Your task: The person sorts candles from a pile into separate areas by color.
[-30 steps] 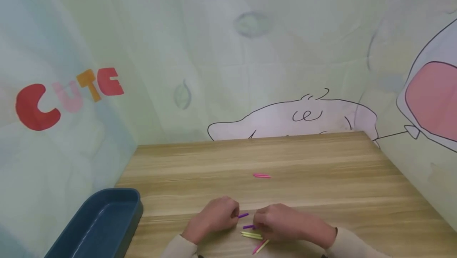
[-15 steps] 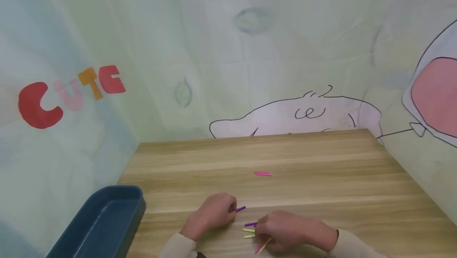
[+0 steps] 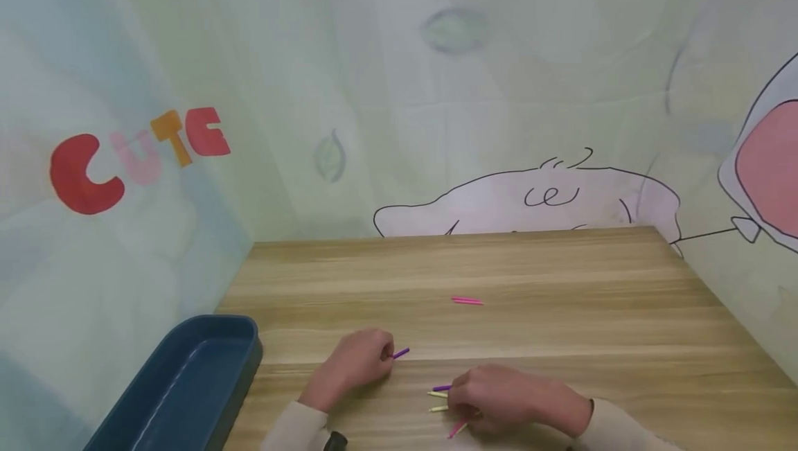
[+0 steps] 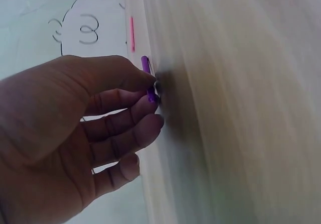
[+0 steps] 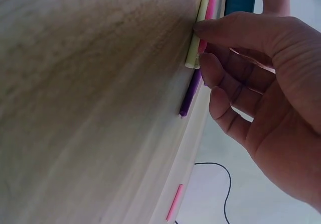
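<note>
My left hand [image 3: 364, 355] pinches a thin purple candle [image 4: 146, 66] between thumb and fingertips, close over the wooden table. To its right, my right hand [image 3: 499, 393] is low over a small group of candles, its fingers curled and hiding parts of them. In the right wrist view its thumb lies across a yellow candle [image 5: 192, 53], with a fingertip at the other side. A pink candle [image 5: 210, 5] sits right behind that one, and a purple candle [image 5: 189, 96] lies just beyond. Yellow candle ends [image 3: 438, 409] stick out left of the right hand.
Two pink candles [image 3: 467, 301] lie side by side farther back on the wooden table [image 3: 561, 285]. A dark blue tray [image 3: 252, 347] stands at the left. Printed cloth walls [image 3: 349, 56] enclose the table's back and sides.
My left hand has moved left and slightly away with the purple candle, apart from the others. The right hand has shifted over the yellow candles, whose visible ends now spread wider.
</note>
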`<state>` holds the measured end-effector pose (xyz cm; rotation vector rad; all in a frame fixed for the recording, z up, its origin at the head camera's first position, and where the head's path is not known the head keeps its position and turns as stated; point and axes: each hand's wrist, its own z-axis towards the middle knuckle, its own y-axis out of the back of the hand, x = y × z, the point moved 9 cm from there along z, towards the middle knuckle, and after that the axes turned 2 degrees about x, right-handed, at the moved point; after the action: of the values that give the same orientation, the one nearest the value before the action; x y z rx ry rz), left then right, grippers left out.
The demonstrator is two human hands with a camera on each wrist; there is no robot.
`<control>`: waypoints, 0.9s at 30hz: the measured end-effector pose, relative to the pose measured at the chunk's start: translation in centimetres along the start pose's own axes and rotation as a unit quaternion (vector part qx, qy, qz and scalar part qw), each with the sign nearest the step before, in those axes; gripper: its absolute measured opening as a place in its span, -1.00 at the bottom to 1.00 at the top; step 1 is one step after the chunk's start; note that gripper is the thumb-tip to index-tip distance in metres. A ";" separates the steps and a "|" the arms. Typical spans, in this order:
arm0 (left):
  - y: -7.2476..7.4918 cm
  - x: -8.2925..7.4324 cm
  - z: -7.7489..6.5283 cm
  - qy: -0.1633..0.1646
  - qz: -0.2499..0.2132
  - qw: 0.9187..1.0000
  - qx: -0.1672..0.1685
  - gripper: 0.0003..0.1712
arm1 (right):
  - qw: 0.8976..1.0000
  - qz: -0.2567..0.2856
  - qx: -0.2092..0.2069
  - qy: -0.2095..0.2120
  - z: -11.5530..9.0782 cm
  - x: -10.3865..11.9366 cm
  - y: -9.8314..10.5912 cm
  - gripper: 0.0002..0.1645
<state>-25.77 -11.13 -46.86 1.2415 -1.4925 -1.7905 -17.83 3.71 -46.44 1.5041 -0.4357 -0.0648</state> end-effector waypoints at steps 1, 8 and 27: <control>0.1 0.4 -0.1 0.007 -0.002 1.000 0.000 -0.90 | 1.000 0.002 0.000 -0.002 0.0 0.0 0.0 -0.73; 0.9 2.4 -1.0 0.044 -0.005 0.999 -0.005 -0.91 | 1.000 0.013 -0.003 -0.005 0.0 -0.1 0.2 -0.74; 2.6 5.8 -2.4 0.137 0.043 0.989 -0.031 -0.84 | 1.000 0.021 -0.021 0.008 -0.2 -0.2 0.5 -0.72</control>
<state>-26.79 -17.81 -46.25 1.3106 -1.3065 -1.5280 -18.08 4.00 -46.00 1.4530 -0.4510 -0.0291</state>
